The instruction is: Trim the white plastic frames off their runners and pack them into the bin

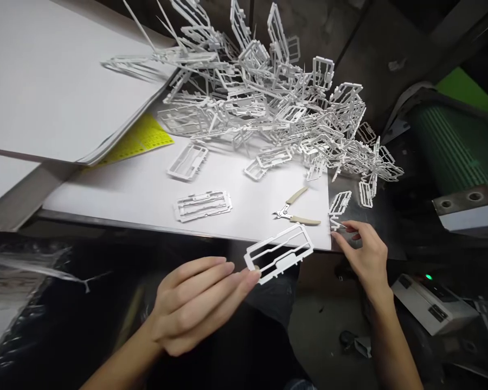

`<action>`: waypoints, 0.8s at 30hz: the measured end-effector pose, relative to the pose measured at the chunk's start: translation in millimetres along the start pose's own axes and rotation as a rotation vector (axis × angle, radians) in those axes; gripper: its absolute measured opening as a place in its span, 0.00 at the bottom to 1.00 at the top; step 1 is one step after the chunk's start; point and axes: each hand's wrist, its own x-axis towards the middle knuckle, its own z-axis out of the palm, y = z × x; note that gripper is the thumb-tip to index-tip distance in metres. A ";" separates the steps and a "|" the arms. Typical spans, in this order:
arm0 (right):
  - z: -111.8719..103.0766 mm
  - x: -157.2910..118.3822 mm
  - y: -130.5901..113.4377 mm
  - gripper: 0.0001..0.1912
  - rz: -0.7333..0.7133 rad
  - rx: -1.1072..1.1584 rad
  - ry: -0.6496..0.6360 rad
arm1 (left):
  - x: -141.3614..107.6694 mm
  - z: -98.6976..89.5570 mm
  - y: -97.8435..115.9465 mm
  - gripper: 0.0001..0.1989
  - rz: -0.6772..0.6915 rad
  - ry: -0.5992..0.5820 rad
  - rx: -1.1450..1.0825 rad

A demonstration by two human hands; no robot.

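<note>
My left hand (199,303) pinches one end of a white plastic frame (287,262), holding it tilted in front of the table edge. At the table's right corner my right hand (368,257) is closed, thumb and forefinger on a thin white plastic sprue (335,222). Another small white frame (341,202) lies just beyond those fingertips; I cannot tell whether it is joined to the sprue. Between the hands, cream-handled nippers (283,212) rest on white paper with their handles spread. Two more white frames (203,207) lie to the left, one behind the other.
A tangled heap of white plastic frames and sprues (268,103) covers the back of the table. Large white sheets (65,81) and a yellow printed sheet (146,140) are at left. Green machinery (451,146) stands at right, with a grey box (435,306) below it.
</note>
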 end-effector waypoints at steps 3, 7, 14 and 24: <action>6.4 0.4 1.3 0.15 0.001 0.030 0.018 | 6.9 0.3 -2.5 0.16 0.205 0.007 0.011; 11.6 0.2 1.2 0.11 -0.014 0.090 0.057 | 11.8 -1.3 -1.7 0.16 0.242 0.019 0.030; 9.2 -3.7 2.8 0.10 0.011 0.070 0.076 | -3.4 3.5 -9.3 0.17 0.395 0.073 0.042; 13.0 -0.9 -0.1 0.13 0.114 0.124 0.048 | -17.5 13.2 48.5 0.17 -0.113 0.315 0.044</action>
